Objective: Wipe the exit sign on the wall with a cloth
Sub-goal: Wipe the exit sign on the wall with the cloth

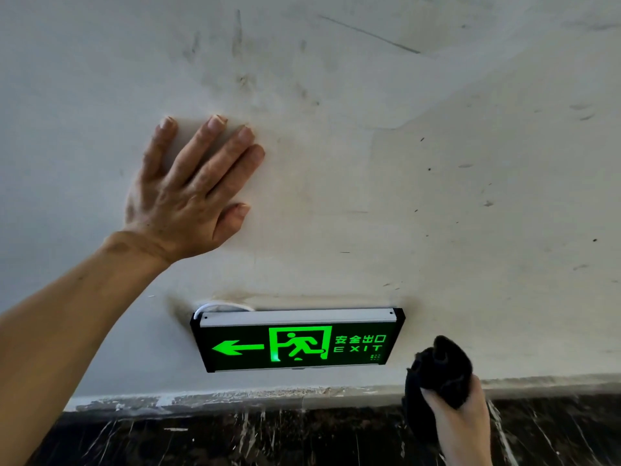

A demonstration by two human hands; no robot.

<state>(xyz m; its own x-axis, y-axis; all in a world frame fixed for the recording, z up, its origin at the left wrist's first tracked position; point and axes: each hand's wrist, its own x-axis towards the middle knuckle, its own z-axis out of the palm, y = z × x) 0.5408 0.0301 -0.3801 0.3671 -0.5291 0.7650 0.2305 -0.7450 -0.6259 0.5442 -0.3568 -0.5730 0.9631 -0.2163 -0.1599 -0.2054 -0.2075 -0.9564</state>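
A lit green exit sign (pixel 297 341) with a left arrow, a running figure and the word EXIT is fixed low on a scuffed white wall (pixel 437 196). My left hand (pixel 191 193) lies flat on the wall above and left of the sign, fingers spread, holding nothing. A bunched black cloth (pixel 440 368) is gripped in my right hand (pixel 460 422), just right of and slightly below the sign's right end. The cloth is close to the sign but apart from it.
A white cable (pixel 221 306) loops out of the wall behind the sign's top left corner. Below the sign runs a chipped pale strip (pixel 235 396), then dark marble-like skirting (pixel 268 438). Dark smudges and scratches mark the wall.
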